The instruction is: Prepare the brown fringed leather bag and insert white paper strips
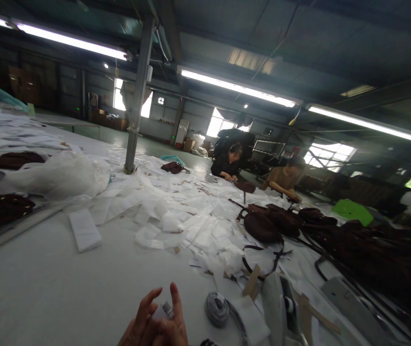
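Note:
My left hand and my right hand meet at the bottom edge of the view, low over a long pale table. Their fingertips pinch a small pale grey piece between them. Only the fingers and part of each palm show. A grey roll of cord lies on the table just right of my right hand. Beyond it lies a grey metal tool.
Several white paper pieces are strewn across the table's middle. Dark brown bags and straps lie at right. Two other people work at the far end. A steel pillar rises from the table; a plastic bag lies left.

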`<action>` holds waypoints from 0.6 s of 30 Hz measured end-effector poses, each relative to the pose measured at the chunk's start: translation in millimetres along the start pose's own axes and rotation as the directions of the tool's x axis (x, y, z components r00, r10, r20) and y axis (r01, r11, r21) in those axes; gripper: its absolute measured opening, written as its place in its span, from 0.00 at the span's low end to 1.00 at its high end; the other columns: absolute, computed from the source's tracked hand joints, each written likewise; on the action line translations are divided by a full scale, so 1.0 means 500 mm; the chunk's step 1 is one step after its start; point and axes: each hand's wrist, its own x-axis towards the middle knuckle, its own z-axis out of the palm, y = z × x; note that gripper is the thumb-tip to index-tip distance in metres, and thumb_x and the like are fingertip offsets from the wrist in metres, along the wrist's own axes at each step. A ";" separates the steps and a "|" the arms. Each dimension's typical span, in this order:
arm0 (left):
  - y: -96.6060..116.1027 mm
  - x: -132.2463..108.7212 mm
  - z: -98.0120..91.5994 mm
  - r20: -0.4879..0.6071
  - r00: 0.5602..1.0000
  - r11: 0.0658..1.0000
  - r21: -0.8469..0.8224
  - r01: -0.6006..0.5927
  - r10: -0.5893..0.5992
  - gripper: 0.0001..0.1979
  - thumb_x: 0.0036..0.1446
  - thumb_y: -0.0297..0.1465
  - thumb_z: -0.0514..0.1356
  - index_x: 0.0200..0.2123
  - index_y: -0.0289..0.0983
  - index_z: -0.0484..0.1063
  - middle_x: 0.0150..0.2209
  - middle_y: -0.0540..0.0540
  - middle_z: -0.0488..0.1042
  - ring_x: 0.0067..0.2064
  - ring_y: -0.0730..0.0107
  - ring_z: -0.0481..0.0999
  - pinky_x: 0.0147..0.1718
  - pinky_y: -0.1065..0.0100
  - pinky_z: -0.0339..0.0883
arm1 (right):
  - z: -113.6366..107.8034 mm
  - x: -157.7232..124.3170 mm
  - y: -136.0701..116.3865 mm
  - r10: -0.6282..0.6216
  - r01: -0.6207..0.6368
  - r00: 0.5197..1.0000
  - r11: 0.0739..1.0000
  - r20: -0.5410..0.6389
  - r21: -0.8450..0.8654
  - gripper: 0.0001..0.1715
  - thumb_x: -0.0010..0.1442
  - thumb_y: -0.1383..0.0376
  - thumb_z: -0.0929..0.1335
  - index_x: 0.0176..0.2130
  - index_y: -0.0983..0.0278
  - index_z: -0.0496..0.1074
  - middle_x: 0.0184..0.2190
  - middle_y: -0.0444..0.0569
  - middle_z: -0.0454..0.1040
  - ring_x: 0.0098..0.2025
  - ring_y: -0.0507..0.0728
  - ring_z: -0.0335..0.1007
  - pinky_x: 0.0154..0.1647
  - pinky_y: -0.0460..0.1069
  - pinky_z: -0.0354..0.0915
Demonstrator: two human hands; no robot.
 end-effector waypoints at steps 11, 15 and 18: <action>0.032 0.018 0.022 0.160 0.982 0.987 -0.111 0.120 -0.101 0.57 0.50 0.45 0.66 0.65 0.42 0.24 0.18 0.57 0.71 0.17 0.69 0.70 0.17 0.73 0.63 | 0.013 -0.017 -0.005 0.078 -0.062 0.993 0.985 -0.093 0.159 0.55 0.41 0.54 0.74 0.61 0.60 0.49 0.12 0.29 0.63 0.08 0.43 0.43 0.09 0.38 0.46; 0.018 0.038 -0.005 0.107 0.980 0.976 -0.121 0.182 -0.169 0.49 0.51 0.47 0.63 0.65 0.40 0.36 0.16 0.59 0.67 0.10 0.79 0.58 0.10 0.79 0.51 | -0.009 -0.042 -0.065 0.024 -0.049 0.997 0.935 -0.074 -0.351 0.59 0.48 0.51 0.72 0.65 0.61 0.38 0.38 0.52 0.77 0.10 0.49 0.64 0.09 0.43 0.56; 0.008 0.055 -0.030 -0.002 0.967 0.961 -0.108 0.255 -0.256 0.40 0.53 0.48 0.62 0.62 0.38 0.48 0.21 0.55 0.71 0.10 0.82 0.58 0.09 0.80 0.47 | -0.070 -0.066 -0.133 -0.263 0.078 0.952 0.706 -0.159 -0.704 0.40 0.54 0.51 0.68 0.59 0.66 0.58 0.45 0.59 0.75 0.14 0.50 0.68 0.14 0.46 0.62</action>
